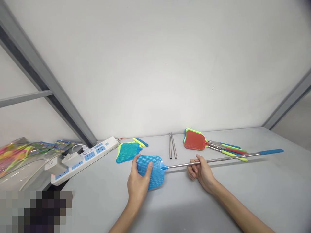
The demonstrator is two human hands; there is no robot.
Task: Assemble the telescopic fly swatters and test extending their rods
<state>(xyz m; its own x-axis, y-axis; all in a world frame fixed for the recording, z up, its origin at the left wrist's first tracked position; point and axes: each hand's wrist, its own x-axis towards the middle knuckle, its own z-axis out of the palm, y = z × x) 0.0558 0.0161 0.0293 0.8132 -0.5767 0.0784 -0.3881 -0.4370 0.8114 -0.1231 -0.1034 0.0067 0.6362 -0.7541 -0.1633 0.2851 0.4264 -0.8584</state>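
A blue fly swatter (155, 174) with an extended metal rod and a blue grip lies across the front of me, held in both hands. My left hand (139, 184) pinches its perforated head, thumb on top. Around the metal rod, my right hand (200, 173) is closed, with the grip end reaching far right. Behind my left hand rest a teal swatter head (128, 151) over a yellow-green one, beside two loose handle grips (140, 142). Two bare metal rods (172, 145) lie side by side at the back centre.
A stack of swatters with a red one (194, 140) on top lies at the back right. On the left are a white power strip (85, 160) with plugs and colourful packaged items (21, 155). A wall (170, 64) bounds the grey table (182, 207).
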